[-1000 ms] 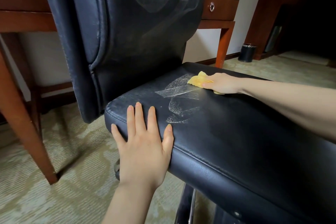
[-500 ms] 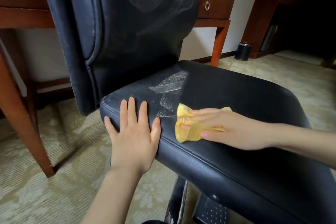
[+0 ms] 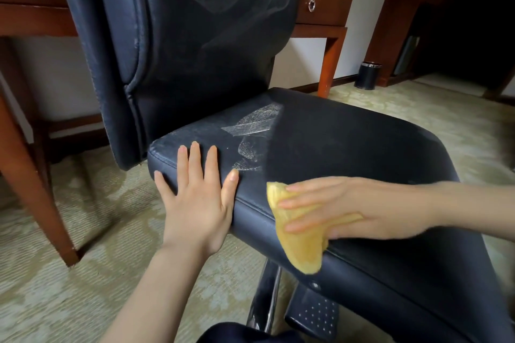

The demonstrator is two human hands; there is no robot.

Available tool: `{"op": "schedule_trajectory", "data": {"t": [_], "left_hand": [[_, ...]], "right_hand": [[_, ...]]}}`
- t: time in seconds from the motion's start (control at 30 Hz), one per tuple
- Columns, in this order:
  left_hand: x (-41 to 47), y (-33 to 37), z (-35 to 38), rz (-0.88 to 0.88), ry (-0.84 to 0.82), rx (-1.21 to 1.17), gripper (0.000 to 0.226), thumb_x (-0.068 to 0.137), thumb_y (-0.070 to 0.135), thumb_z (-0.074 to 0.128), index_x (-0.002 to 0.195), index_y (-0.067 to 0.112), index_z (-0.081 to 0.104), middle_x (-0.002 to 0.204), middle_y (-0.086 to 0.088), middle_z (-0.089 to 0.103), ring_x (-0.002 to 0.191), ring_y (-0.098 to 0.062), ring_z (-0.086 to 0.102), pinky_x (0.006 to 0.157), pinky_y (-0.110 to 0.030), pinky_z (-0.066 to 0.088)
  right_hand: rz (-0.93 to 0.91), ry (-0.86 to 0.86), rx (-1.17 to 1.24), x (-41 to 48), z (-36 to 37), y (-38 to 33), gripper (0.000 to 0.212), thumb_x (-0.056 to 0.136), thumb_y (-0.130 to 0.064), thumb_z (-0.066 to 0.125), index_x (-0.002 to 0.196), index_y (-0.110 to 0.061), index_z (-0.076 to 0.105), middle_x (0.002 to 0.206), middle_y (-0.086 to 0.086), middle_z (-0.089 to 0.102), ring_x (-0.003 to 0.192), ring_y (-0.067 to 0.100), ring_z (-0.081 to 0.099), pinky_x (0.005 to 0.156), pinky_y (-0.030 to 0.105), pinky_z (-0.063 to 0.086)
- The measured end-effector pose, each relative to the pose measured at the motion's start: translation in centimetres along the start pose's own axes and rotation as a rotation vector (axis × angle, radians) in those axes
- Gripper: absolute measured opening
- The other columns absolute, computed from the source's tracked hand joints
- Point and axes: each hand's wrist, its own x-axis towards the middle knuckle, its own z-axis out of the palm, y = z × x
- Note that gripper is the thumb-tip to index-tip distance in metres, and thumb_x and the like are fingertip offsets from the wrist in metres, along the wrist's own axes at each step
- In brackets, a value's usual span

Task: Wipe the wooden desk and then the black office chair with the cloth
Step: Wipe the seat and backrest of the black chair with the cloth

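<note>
Cloth (image 3: 299, 234), yellow, draped over front edge of chair seat (image 3: 348, 147), pressed flat under right hand (image 3: 354, 209), fingers straight. Left hand (image 3: 198, 198) spread flat on seat's left corner, holding nothing.

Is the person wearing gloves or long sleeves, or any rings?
No gloves. The left hand and right hand are bare, with short, unpainted nails and no rings. The left arm and right arm are bare too: no sleeve, watch or bracelet in view.
</note>
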Motion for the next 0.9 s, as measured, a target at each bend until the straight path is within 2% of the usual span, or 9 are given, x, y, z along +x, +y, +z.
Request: {"op": "schedule_trajectory", "data": {"t": [0.13, 0.27, 0.33, 0.43, 0.57, 0.67, 0.77, 0.9], "left_hand": [[0.1, -0.5, 0.5, -0.009, 0.019, 0.062, 0.081, 0.078, 0.061, -0.026, 0.148, 0.022, -0.016, 0.157, -0.002, -0.020, 0.142, -0.017, -0.024, 0.114, -0.053, -0.005], [0.3, -0.3, 0.4, -0.086, 0.017, 0.007, 0.086, 0.071, 0.060, -0.022, 0.144, 0.016, -0.026, 0.154, -0.007, -0.028, 0.142, -0.021, -0.024, 0.114, -0.053, -0.005], [0.4, -0.2, 0.5, -0.136, 0.013, -0.005, 0.091, 0.067, 0.062, -0.021, 0.142, 0.011, -0.029, 0.154, -0.009, -0.027, 0.142, -0.025, -0.023, 0.114, -0.053, -0.004], [0.5, -0.4, 0.7, -0.226, 0.004, 0.017, 0.098, 0.065, 0.065, -0.022, 0.142, 0.006, -0.028, 0.155, -0.013, -0.023, 0.143, -0.029, -0.019, 0.115, -0.053, -0.003], [0.9, -1.6, 0.6, -0.293, -0.051, -0.019, 0.108, 0.062, 0.074, -0.015, 0.144, 0.005, -0.022, 0.156, -0.009, -0.020, 0.143, -0.028, -0.019, 0.113, -0.053, -0.008], [1.2, -2.8, 0.0, -0.273, -0.106, -0.098, 0.104, 0.069, 0.078, -0.002, 0.147, 0.011, -0.017, 0.157, -0.003, -0.018, 0.144, -0.025, -0.017, 0.112, -0.052, -0.009], [1.4, -3.5, -0.6, -0.267, -0.121, -0.138, 0.080, 0.089, 0.064, 0.008, 0.149, 0.016, -0.012, 0.158, 0.002, -0.015, 0.145, -0.023, -0.015, 0.113, -0.052, -0.008], [1.3, -4.0, -1.0, -0.253, -0.116, -0.168, 0.062, 0.098, 0.048, 0.010, 0.151, 0.020, -0.005, 0.159, 0.005, -0.011, 0.145, -0.021, -0.014, 0.113, -0.052, -0.008]], "right_hand": [[0.048, 0.026, 0.066, 5.8, -0.9, 3.0, 0.042, 0.099, -0.021, 0.044, 0.140, -0.018, 0.041, 0.149, -0.010, 0.029, 0.142, 0.000, 0.014, 0.115, 0.015, 0.007], [0.151, 0.141, 0.065, 12.3, -1.6, 6.2, 0.040, 0.099, -0.013, 0.046, 0.138, -0.009, 0.044, 0.146, -0.006, 0.032, 0.137, 0.000, 0.021, 0.110, 0.006, 0.007], [0.241, 0.177, 0.056, 15.4, -1.9, 7.5, 0.040, 0.100, -0.020, 0.045, 0.140, -0.012, 0.044, 0.148, -0.003, 0.036, 0.139, 0.006, 0.025, 0.112, 0.010, 0.011], [0.388, 0.207, 0.013, 19.7, -2.4, 8.8, 0.043, 0.101, -0.032, 0.039, 0.142, -0.018, 0.043, 0.148, 0.001, 0.040, 0.136, 0.017, 0.035, 0.111, 0.025, 0.022], [0.511, 0.180, 0.027, 23.9, -2.4, 9.1, 0.045, 0.103, -0.034, 0.033, 0.140, -0.012, 0.043, 0.146, 0.011, 0.041, 0.133, 0.026, 0.037, 0.107, 0.033, 0.027], [0.473, 0.180, 0.070, 23.5, -2.1, 9.2, 0.045, 0.102, -0.035, 0.035, 0.142, -0.017, 0.041, 0.148, 0.006, 0.038, 0.135, 0.022, 0.035, 0.108, 0.029, 0.025], [0.327, 0.177, 0.100, 21.1, -1.9, 8.1, 0.041, 0.101, -0.030, 0.040, 0.142, -0.025, 0.042, 0.151, -0.005, 0.035, 0.139, 0.014, 0.028, 0.116, 0.029, 0.017], [0.129, 0.160, 0.089, 16.8, -1.3, 5.8, 0.040, 0.099, -0.010, 0.046, 0.139, -0.004, 0.042, 0.149, 0.005, 0.035, 0.141, 0.014, 0.024, 0.117, 0.020, 0.010]]}}
